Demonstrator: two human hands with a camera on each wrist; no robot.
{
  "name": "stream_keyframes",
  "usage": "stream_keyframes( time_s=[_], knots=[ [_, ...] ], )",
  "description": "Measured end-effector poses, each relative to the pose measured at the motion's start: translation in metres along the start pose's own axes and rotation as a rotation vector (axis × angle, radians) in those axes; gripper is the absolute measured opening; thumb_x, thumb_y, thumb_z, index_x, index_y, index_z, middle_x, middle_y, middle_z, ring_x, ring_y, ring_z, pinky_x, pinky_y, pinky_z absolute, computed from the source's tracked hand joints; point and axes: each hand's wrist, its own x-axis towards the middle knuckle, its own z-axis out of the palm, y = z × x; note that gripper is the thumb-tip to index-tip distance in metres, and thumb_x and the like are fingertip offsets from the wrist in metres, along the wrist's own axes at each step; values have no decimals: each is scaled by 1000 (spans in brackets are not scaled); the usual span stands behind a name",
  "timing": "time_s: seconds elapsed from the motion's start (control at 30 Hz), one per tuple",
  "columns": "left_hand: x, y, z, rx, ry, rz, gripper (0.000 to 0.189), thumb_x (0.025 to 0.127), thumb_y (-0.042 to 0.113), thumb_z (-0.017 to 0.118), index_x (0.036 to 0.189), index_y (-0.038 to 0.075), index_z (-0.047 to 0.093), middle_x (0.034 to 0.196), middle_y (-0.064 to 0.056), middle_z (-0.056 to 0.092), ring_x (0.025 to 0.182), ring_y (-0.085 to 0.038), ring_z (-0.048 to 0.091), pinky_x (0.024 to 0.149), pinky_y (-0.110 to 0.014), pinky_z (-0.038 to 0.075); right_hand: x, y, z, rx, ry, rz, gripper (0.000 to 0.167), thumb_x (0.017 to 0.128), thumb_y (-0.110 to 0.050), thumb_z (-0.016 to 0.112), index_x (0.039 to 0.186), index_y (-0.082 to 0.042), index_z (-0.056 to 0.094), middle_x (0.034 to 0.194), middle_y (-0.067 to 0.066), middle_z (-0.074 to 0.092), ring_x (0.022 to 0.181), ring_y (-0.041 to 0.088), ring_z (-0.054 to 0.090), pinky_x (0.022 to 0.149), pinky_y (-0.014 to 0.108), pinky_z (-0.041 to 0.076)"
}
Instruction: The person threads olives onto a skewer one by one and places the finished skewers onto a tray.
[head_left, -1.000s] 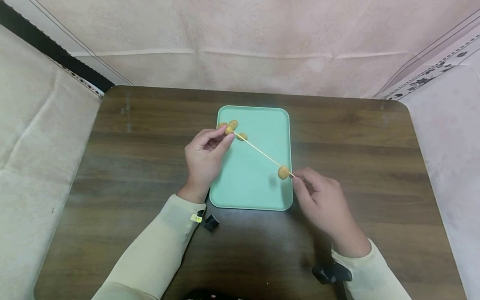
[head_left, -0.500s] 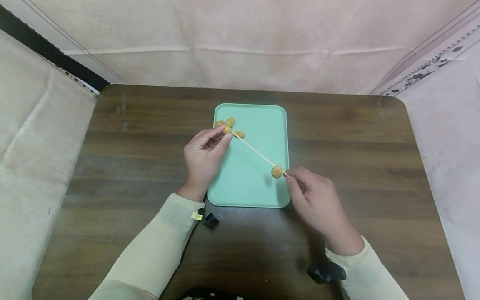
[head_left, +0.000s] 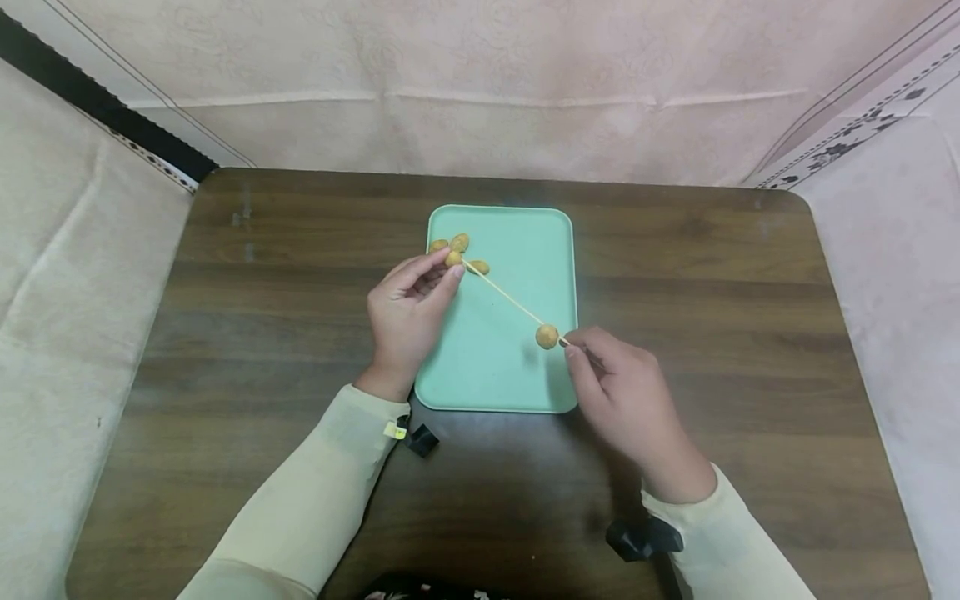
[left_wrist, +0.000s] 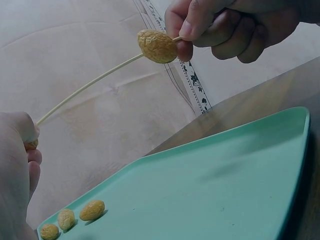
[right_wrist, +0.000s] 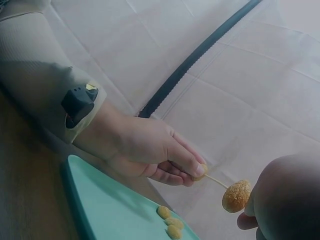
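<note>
A thin wooden skewer runs slantwise above the mint-green tray. On its near end sits a wrinkled yellow-brown oval fruit, apparently dried. My right hand pinches the skewer just behind that fruit, between thumb and forefinger. At the other end, my left hand holds a second such fruit in its fingertips, and the skewer's tip meets it. How deep the tip goes is hidden. In the left wrist view the skewer bows slightly. Three loose fruits lie in the tray's far left corner.
The tray lies on a dark wood-grain table. Pale patterned cloth hangs behind and at both sides. Black wrist cameras are strapped at both cuffs.
My right hand has shifted left and slightly away from me with the skewered fruit, nearer my left hand. The left hand keeps its pinch nearly unmoved; the whole view shifted slightly.
</note>
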Motion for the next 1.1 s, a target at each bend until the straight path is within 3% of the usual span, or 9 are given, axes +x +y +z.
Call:
stream_keyframes(
  time_s=[0.17,0.4,0.9,1.1],
  knots=[
    [-2,1,3,10,-6,13,28,97,5,88,123,-5,84,112,-18,82,97,-15,79,86,-23,67,2,-4,4,8,22,-12,10,105,-5,73,108,-10,81,72,-2,60,62,10,46,57,27,44],
    [-12,6,16,35,-154,98,25,98,6,88,123,2,86,121,-16,84,101,-15,81,95,-33,70,12,-14,11,18,-2,6,13,109,-9,70,114,-9,82,68,-2,56,61,12,46,56,28,43],
    [-26,16,24,50,-217,89,27,95,6,92,121,6,88,114,-9,86,97,-18,82,88,-28,69,22,-16,13,11,-21,46,16,111,-15,68,116,-8,82,63,-4,53,55,13,44,50,29,40],
    [-30,15,27,42,-241,99,27,96,8,91,122,6,87,116,-8,85,97,-18,82,87,-32,70,23,-13,14,8,-6,47,16,111,-13,68,115,-8,83,63,-3,52,56,13,42,51,29,39]
  ],
)
